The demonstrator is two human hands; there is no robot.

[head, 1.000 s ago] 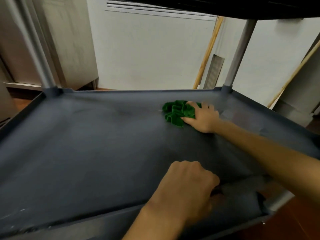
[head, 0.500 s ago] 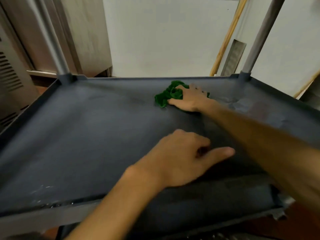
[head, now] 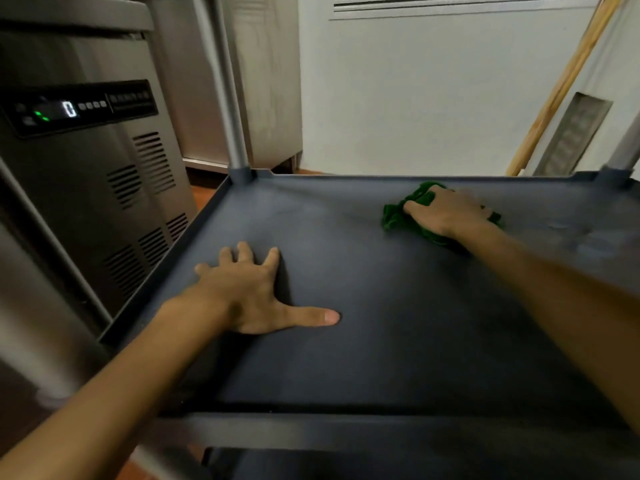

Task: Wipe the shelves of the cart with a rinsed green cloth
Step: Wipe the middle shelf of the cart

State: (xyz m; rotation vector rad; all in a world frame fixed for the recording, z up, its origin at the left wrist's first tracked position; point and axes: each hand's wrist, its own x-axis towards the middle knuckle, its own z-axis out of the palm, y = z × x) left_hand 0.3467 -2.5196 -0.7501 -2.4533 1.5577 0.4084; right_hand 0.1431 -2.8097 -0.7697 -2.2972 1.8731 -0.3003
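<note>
Right hand (head: 450, 211) grips a crumpled green cloth (head: 398, 216) on the dark grey plastic cart shelf (head: 398, 323); left hand (head: 252, 292) rests flat, fingers spread wide, nearer its left rim.

The cloth (head: 393, 220) is seen in deep green, with darker folds. The cart shelf (head: 381, 358) is coloured a flat, dark blue-grey, marked with paler smears toward its far right corner. The cart post (head: 235, 133) is finished in lighter grey. The appliance (head: 114, 209) is clad in brushed silver-grey, patterned with rows of dark slots; its black panel (head: 83, 107) is lit by a white digit and green dots. The wall (head: 415, 98) is painted off-white, the leaning pole (head: 561, 88) is left pale wood, and the floor (head: 204, 199) is shown reddish-brown.
</note>
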